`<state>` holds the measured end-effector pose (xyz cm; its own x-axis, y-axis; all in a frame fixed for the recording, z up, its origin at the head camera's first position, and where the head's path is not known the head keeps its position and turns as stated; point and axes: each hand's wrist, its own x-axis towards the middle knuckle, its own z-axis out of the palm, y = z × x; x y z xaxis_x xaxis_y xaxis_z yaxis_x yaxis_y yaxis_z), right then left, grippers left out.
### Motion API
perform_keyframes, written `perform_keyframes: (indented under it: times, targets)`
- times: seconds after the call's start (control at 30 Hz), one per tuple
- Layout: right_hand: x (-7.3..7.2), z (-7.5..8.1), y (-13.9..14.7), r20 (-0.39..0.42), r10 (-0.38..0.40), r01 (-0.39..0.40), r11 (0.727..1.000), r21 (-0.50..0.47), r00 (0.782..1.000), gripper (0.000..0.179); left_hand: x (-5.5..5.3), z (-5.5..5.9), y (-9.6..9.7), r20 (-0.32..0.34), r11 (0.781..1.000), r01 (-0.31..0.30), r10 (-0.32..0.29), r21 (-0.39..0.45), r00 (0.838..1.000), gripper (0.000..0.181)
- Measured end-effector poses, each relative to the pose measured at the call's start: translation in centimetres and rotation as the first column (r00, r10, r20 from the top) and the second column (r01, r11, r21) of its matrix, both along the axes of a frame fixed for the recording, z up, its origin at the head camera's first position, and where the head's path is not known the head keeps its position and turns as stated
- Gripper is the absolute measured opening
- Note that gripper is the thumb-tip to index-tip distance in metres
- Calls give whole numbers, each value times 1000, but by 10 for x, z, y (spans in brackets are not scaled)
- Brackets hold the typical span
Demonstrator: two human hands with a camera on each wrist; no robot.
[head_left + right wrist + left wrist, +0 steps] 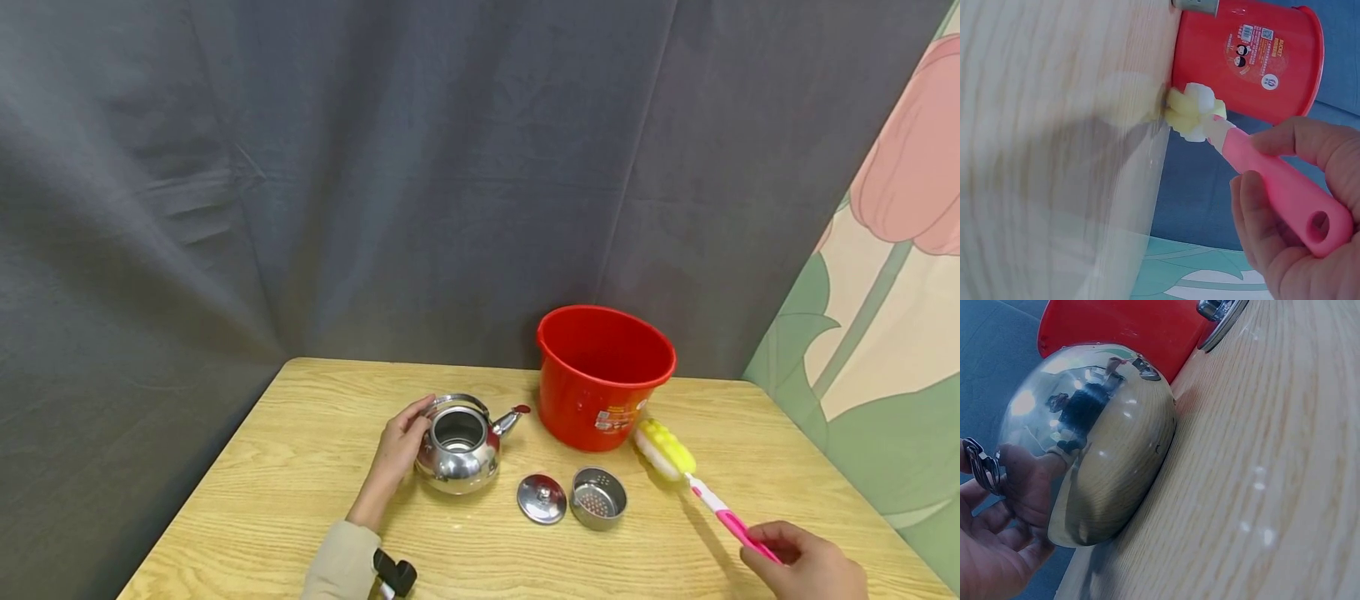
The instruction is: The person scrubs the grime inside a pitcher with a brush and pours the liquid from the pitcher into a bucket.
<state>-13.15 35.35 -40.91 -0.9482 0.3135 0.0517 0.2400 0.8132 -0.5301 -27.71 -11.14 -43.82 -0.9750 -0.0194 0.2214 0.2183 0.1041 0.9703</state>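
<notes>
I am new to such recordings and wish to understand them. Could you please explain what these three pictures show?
There is no robot here, only a person's two bare hands. The wide picture is taken from the head, looking forward and down; the other two are taken from the left and right wrists. On the wooden table, the left hand grips a shiny metal kettle by its handle. The kettle is uncovered; a lid and a perforated strainer lie to its right, with a red bucket behind them. The right hand holds a yellow-and-white brush by its pink grip.
</notes>
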Motion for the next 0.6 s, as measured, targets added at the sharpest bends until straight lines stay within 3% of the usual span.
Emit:
perform_keyframes:
  times: [0.23, 0.6]
  targets:
    - [1, 1, -2, -65, -34, 37, 998, 45, 997, 30, 0, 1, 0, -5, 1000, -3, 3, -30, 1000, 44]
    - [9, 10, 3, -1, -25, 25, 998, 56, 1000, 42, 0, 1, -2, -4, 999, -15, 15, -29, 1000, 43]
